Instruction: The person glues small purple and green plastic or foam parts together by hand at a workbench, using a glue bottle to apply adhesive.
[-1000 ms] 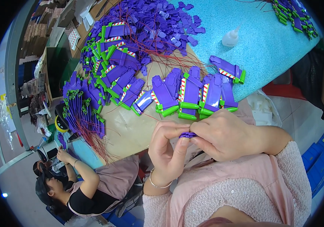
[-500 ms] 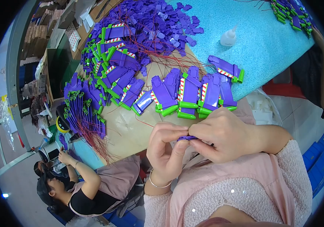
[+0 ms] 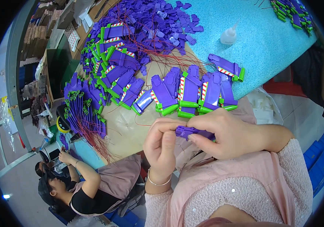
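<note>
In front of my chest, a purple plastic piece (image 3: 185, 131) lies between my two hands. My right hand (image 3: 226, 132) grips it with the thumb below and the fingers over the top, covering much of its right part. Curled fingers of my left hand (image 3: 162, 145) meet its left end, the thumb raised beside it. Just beyond my hands, a row of purple wing-shaped pieces (image 3: 163, 92) with green tube ends and red-white striped edges lies on the table.
A large heap of purple parts (image 3: 150, 26) with red wires spreads across the far table. Bundled purple pieces with green ends (image 3: 79, 104) lie left. A white squeeze bottle (image 3: 228, 36) stands on the blue tabletop (image 3: 264, 56). Another person (image 3: 90, 181) works at lower left.
The purple piece has tilted so that more of its face shows. My left thumb has drawn back leftward from it, while my right hand keeps its grip.
</note>
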`<state>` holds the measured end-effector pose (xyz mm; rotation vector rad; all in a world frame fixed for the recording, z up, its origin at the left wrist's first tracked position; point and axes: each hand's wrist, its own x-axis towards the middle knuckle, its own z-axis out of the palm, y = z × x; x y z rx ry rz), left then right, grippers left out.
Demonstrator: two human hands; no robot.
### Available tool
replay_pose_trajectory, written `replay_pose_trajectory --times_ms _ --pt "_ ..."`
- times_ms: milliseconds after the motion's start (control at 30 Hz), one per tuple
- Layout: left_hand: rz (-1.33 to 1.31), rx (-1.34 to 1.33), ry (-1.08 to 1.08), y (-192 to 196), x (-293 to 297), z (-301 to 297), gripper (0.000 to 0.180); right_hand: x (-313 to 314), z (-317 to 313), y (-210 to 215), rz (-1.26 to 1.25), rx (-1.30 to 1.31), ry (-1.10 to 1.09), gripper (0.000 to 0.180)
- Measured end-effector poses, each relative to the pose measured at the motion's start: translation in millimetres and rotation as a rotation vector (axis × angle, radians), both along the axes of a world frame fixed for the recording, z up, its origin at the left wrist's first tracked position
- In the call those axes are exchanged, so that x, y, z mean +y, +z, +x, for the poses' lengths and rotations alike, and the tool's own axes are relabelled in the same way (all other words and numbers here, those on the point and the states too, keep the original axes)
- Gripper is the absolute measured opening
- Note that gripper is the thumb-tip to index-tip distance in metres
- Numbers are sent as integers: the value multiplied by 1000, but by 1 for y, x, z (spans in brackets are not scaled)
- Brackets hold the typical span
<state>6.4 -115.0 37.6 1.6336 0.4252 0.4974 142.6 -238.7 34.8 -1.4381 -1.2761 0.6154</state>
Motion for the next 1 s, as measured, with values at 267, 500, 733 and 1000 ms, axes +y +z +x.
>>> replay_pose_trajectory --times_ms 267,500,733,1000 --pt "-208 114 7 8 4 4 22 1 27 0 -448 1540 460 40" --pt "-113 87 28 7 3 8 22 2 26 4 -440 1615 436 32" --pt "-131 51 19 9 1 7 21 3 24 7 -442 1425 405 37" --pt "64 116 63 2 -2 1 18 -1 4 7 -239 366 19 16"
